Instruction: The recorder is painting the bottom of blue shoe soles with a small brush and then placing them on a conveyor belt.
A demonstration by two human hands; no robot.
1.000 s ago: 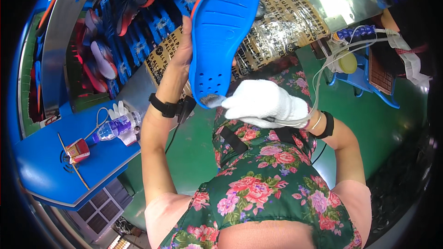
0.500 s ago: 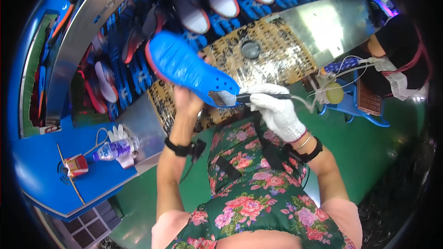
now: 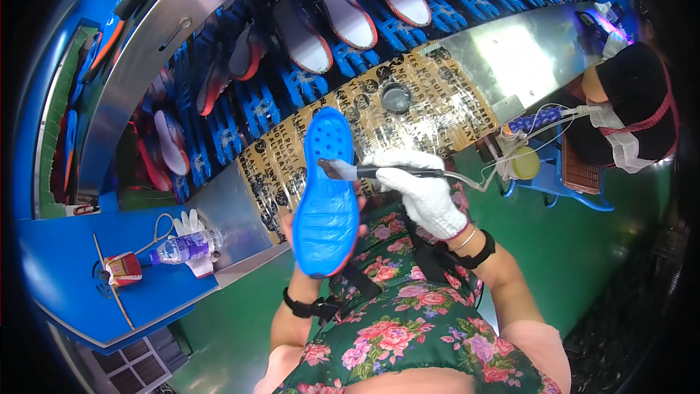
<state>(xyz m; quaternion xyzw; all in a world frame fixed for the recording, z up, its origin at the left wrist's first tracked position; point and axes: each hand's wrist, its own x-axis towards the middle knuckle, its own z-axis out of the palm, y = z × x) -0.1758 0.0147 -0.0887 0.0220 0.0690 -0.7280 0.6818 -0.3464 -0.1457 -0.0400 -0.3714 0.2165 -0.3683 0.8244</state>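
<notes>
My left hand [image 3: 292,228] holds a blue shoe sole [image 3: 325,193] upright from behind, its moulded inner face toward me and a thin red edge along its side. My right hand [image 3: 423,193], in a white glove, grips a brush [image 3: 379,172] with a dark handle and a thin tube trailing from its rear. The brush tip rests on the upper middle of the sole. Both hands are above a bench covered with printed brown paper [image 3: 430,113].
A conveyor [image 3: 292,87] of blue racks carries several shoe soles behind the bench. A small round pot [image 3: 396,97] sits on the paper. A plastic bottle [image 3: 182,246] and white gloves [image 3: 191,225] lie on a blue shelf at left. Another person [image 3: 627,102] works at right.
The sole has swung from tilted leftward to upright and come lower toward me. The brush now touches its upper middle instead of its lower end.
</notes>
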